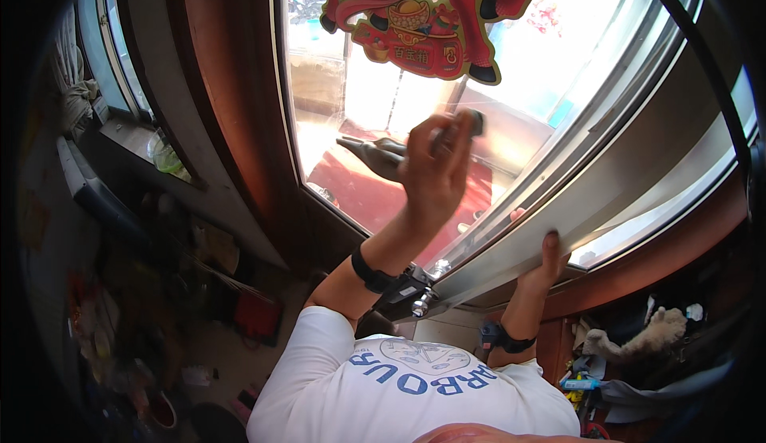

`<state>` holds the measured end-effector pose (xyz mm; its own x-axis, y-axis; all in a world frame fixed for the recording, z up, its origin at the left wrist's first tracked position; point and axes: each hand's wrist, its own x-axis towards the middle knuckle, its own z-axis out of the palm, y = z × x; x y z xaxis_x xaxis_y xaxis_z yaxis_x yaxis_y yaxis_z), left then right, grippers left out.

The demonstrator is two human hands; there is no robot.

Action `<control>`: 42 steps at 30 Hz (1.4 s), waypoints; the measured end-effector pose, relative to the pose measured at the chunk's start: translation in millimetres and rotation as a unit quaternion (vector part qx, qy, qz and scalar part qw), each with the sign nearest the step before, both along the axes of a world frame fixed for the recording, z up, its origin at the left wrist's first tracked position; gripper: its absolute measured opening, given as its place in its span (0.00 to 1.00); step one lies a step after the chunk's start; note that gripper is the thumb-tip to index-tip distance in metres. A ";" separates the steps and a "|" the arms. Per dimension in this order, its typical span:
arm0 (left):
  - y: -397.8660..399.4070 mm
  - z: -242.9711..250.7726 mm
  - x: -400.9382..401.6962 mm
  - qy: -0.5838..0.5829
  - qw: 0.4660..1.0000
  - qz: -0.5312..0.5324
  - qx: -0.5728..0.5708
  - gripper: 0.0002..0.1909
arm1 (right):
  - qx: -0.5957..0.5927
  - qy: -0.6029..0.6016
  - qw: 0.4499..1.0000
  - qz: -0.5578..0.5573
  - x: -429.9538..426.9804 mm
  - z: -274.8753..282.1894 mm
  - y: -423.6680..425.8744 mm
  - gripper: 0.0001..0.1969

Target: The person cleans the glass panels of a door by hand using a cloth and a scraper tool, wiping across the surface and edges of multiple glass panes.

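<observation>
My left hand (435,168), slightly blurred, is raised in front of a glass pane (383,99) with its fingers curled around a small dark object (477,122). What the object is cannot be told. A dark grey pointed shape (377,157) shows beside the hand; it may be part of a held thing or a reflection. My right hand (543,266) grips the edge of a pale metal door frame (508,245), thumb on the near face and fingertips showing beyond it. Above my left hand, a red and gold horse-shaped decoration (419,48) is on the glass.
Shiny round door knobs (421,306) sit by my left forearm. A brown frame (221,102) borders the pane at left. A red mat (359,189) and shoes show through the glass. A fluffy item (655,332) and clutter lie at right; more clutter fills the dark lower left.
</observation>
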<state>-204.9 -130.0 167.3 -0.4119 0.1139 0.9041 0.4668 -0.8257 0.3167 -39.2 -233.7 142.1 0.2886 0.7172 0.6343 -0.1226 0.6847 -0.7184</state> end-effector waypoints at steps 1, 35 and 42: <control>-9.0 1.7 5.6 0.042 0.999 0.002 0.019 0.21 | -0.004 0.000 1.000 0.003 -2.4 1.3 -1.5 0.29; 12.3 -9.1 -70.4 0.033 0.999 -0.030 -0.013 0.10 | -0.032 -0.007 0.997 -0.063 1.1 -6.2 -2.9 0.34; 14.7 -5.1 -91.1 -0.018 0.995 0.043 -0.087 0.10 | -0.050 0.027 0.995 -0.076 -0.7 -10.3 -13.0 0.33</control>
